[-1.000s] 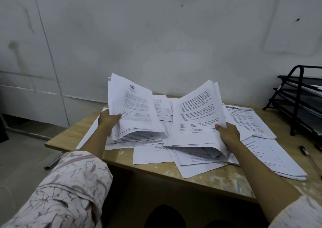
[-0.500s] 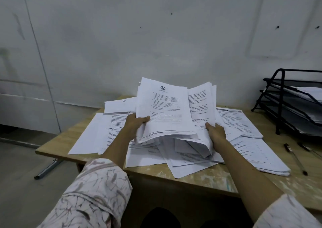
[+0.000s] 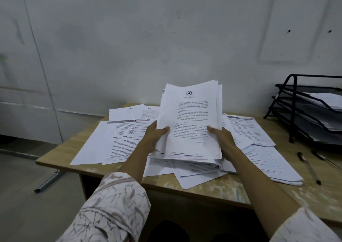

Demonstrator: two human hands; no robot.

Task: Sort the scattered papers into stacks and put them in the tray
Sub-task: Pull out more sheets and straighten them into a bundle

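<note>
A thick sheaf of printed pages [image 3: 190, 123], its top sheet headed by a round star emblem, stands tilted upright above the middle of the wooden desk [image 3: 222, 188], gripped from both sides. The left hand [image 3: 154, 137] clasps its lower left edge, thumb laid across the front; the right hand [image 3: 220, 136] clasps the lower right edge the same way. The sheaf's bottom edge sits on or just over a loose heap of sheets [image 3: 196, 169] directly beneath; which cannot be told. Left of the sheaf, several printed pages [image 3: 122, 140] lie overlapping and fanned towards the desk's left corner. Right of it, another flat pile [image 3: 266, 160] spreads to the front edge. Further right, two pens [image 3: 308, 167] lie on the bare wood, and beyond them, at the desk's right end, stands the black wire letter tray [image 3: 303, 112], some of its tiers already holding paper. Judged from this, sorting is under way but far from finished: one bundle appears gathered and ready for squaring, while most of the paper is unsorted on the desk and none of what the hands hold has reached the tray.
</note>
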